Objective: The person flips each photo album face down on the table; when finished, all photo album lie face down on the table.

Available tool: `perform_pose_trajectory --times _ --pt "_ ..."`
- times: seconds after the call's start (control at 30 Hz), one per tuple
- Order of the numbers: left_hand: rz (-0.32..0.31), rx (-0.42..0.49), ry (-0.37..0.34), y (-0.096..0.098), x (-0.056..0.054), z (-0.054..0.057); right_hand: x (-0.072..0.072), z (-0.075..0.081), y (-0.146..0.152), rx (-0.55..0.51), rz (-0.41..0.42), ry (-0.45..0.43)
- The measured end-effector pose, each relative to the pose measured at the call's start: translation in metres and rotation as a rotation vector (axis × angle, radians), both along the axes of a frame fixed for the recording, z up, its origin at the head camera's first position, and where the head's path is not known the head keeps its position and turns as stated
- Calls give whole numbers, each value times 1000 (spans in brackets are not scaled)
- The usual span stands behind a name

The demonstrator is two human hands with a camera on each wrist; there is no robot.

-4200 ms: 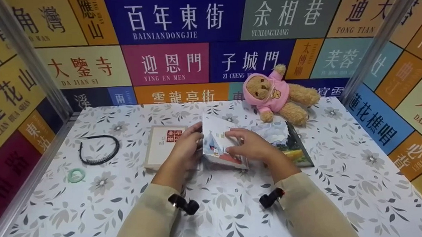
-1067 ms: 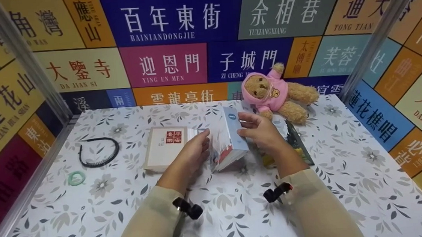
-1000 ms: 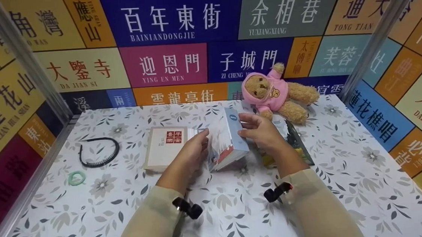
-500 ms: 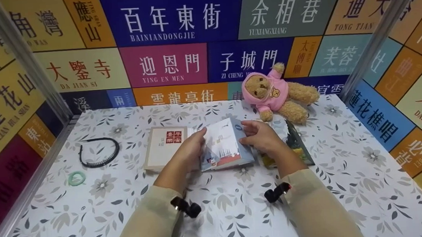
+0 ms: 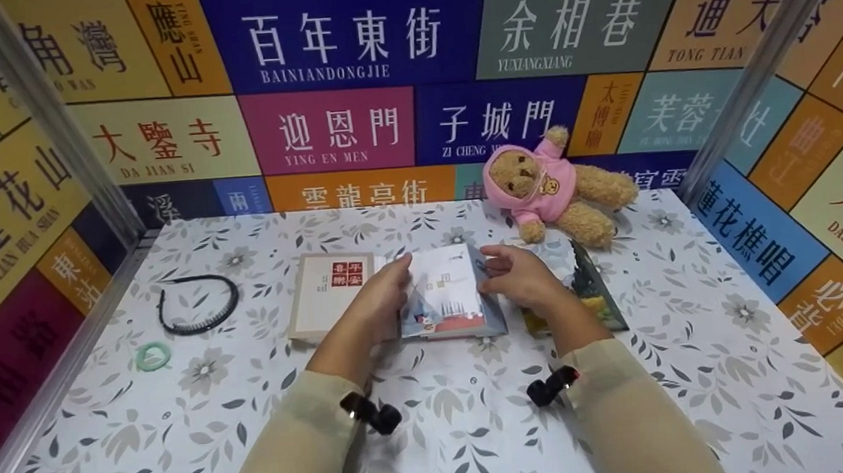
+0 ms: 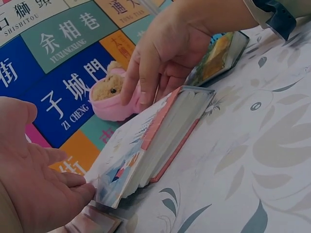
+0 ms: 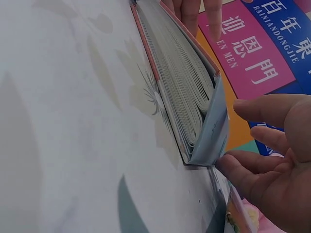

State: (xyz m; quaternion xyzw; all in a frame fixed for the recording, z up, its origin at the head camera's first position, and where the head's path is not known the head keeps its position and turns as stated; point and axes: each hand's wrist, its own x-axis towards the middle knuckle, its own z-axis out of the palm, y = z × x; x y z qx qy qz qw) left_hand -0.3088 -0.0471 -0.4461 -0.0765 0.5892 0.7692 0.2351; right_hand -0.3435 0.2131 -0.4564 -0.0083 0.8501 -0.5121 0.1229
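Observation:
A thick hardcover book with a white illustrated front and blue spine lies between both hands, front cover up. In the left wrist view its page edges and red cover trim show. My left hand is at its left edge, fingers loosely extended, fingertips right at the cover's corner in the left wrist view. At the spine side is my right hand, fingers slightly bent. The right wrist view shows that hand with a fingertip right at the spine's lower corner.
A beige book with red square characters is partly behind the left hand. Beyond the right hand lies a dark-edged book with a painted cover. A teddy bear in pink, a black headband and a green ring are on the table.
The book was tilted in the hands, then turned with its blue spine facing up. It has since been lowered flat, front cover up, and the fingers have loosened around it.

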Motion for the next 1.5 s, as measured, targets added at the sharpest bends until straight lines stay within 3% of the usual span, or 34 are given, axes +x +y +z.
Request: perform_pose_trajectory --times 0.2,0.33,0.67,0.77,0.93,1.23,1.5 --pt "3 -14 -7 -2 -1 0 2 3 -3 16 -16 -12" --pt "28 -15 4 -3 -1 2 5 8 -10 -17 -39 31" --pt "151 -101 217 -14 -5 12 13 13 -40 -98 -10 162" --pt "162 -120 251 -24 -5 13 15 15 -51 -138 -10 185" --pt "176 -139 249 -49 -6 14 16 16 -74 -225 9 170" --pt "227 -133 218 -89 1 20 17 12 -126 -227 66 135" --pt "277 -131 312 -117 7 24 23 10 -164 -287 91 112"
